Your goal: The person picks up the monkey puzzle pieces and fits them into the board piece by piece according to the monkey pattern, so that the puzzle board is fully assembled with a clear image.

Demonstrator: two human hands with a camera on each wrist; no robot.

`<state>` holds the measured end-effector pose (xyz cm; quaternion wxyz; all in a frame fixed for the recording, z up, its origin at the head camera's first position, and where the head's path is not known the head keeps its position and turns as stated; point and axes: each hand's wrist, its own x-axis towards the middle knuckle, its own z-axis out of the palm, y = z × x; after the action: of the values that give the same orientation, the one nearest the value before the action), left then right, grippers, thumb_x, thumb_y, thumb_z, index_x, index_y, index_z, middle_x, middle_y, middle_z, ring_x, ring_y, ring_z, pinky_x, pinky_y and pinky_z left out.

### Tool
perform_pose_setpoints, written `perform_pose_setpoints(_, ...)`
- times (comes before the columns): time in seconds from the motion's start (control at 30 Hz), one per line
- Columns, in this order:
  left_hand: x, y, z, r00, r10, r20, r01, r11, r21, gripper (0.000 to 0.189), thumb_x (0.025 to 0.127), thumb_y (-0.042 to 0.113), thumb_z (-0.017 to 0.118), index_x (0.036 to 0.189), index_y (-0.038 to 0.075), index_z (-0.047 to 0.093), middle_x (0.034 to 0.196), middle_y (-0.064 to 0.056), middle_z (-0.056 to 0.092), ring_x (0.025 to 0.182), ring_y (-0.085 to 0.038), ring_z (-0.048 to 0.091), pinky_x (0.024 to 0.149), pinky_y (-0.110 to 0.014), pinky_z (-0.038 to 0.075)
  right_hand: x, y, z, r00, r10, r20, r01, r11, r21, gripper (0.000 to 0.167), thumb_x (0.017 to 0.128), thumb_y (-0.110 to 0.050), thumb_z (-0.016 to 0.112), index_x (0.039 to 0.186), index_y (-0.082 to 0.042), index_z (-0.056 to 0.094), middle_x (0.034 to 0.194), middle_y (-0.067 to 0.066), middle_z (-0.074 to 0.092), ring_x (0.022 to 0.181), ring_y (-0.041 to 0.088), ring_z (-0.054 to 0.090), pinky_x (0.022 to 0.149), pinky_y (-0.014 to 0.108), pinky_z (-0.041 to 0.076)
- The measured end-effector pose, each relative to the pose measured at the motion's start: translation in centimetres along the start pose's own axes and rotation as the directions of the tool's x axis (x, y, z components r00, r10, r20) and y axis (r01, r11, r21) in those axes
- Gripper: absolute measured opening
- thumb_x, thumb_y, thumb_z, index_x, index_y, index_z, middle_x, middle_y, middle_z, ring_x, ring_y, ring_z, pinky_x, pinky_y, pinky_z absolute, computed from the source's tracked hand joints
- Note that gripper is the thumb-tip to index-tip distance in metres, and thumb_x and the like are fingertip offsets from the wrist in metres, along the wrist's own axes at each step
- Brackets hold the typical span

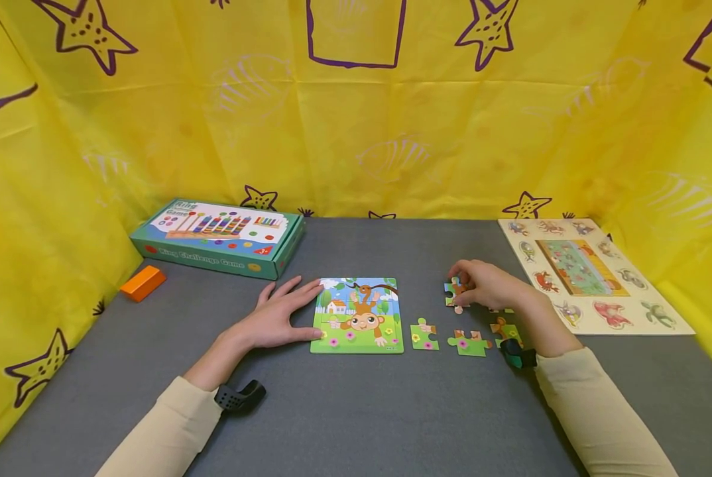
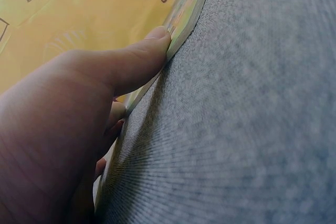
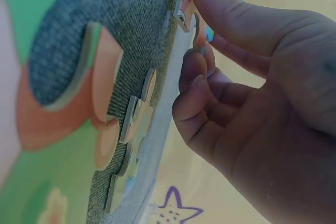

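A monkey picture puzzle (image 1: 356,315) with a green lower edge lies at the middle of the table. My left hand (image 1: 281,317) rests at its left side, fingers spread. In the left wrist view the thumb (image 2: 142,59) presses against the board's edge. To the right of the board, my right hand (image 1: 490,285) pinches a jigsaw piece (image 1: 453,291) between thumb and fingers, just over the table. Below lie loose pieces: a green one with flowers (image 1: 424,336), another with a pink flower (image 1: 471,344), and one (image 1: 505,330) partly behind the right wrist.
A green ring game box (image 1: 215,238) stands at the back left, with an orange block (image 1: 144,283) beside it. At the back right lies a wooden sea-animal board (image 1: 589,315). Yellow cloth (image 1: 356,119) with starfish and fish drawings encloses the table.
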<state>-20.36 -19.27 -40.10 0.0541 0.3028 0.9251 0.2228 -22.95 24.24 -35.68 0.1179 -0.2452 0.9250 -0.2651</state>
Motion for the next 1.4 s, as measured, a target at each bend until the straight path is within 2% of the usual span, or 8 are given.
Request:
perform_pose_setpoints(0.2,0.0,0.0,0.2,1.000,0.000,0.003,0.000,1.000,-0.002,0.091,0.087,0.060,0.069,0.159,0.016,0.035,0.164,-0.002,0.028,0.152,-0.036,0.013,0.110,-0.069,-0.001,-0.3,-0.1,0.0,1.000,0.011,0.000,-0.011,0.999,0.041,0.032,0.094,-0.004,0.071,0.121,0.002,0.056,0.082,0.006,0.055,0.058,0.018,0.050,0.052,0.033,0.044)
perform_pose_setpoints(0.33,0.0,0.1,0.1,1.000,0.003,0.000,-0.003,1.000,-0.006,0.091,0.087,0.059,0.070,0.159,0.016,0.035,0.164,-0.002,0.029,0.152,-0.037,0.013,0.110,-0.069,-0.001,-0.7,-0.2,-0.1,1.000,0.016,-0.013,-0.015,0.998,0.065,0.023,0.098,-0.002,0.064,0.121,-0.001,0.057,0.085,0.006,0.058,0.054,0.018,0.049,0.049,0.034,0.044)
perform_pose_setpoints(0.5,0.0,0.1,0.0,1.000,0.005,0.000,-0.005,1.000,-0.002,0.091,0.088,0.060,0.070,0.159,0.016,0.035,0.164,-0.002,0.028,0.152,-0.036,0.013,0.110,-0.069,-0.001,-0.8,-0.2,-0.6,0.999,-0.008,-0.036,0.010,0.997,0.076,0.016,0.101,-0.003,0.059,0.118,-0.002,0.061,0.085,0.005,0.062,0.059,0.021,0.053,0.053,0.034,0.046)
perform_pose_setpoints(0.73,0.0,0.1,-0.1,1.000,0.002,-0.002,-0.002,1.000,0.003,0.091,0.088,0.060,0.069,0.159,0.016,0.035,0.164,-0.001,0.028,0.152,-0.036,0.013,0.110,-0.069,-0.001,-0.5,-0.7,-0.6,0.999,-0.035,-0.036,0.038,0.995,0.087,0.017,0.102,-0.003,0.058,0.118,0.000,0.062,0.086,0.004,0.063,0.076,0.025,0.062,0.060,0.035,0.049)
perform_pose_setpoints(1.4,0.0,-0.2,0.1,1.000,0.004,0.004,-0.004,1.000,0.004,0.091,0.088,0.061,0.069,0.160,0.017,0.034,0.165,0.000,0.028,0.152,-0.035,0.012,0.110,-0.069,-0.001,0.9,-2.6,1.3,0.996,-0.094,-0.011,0.094,0.990,0.102,0.018,0.100,0.000,0.060,0.118,0.004,0.062,0.086,0.004,0.063,0.074,0.021,0.063,0.070,0.037,0.052)
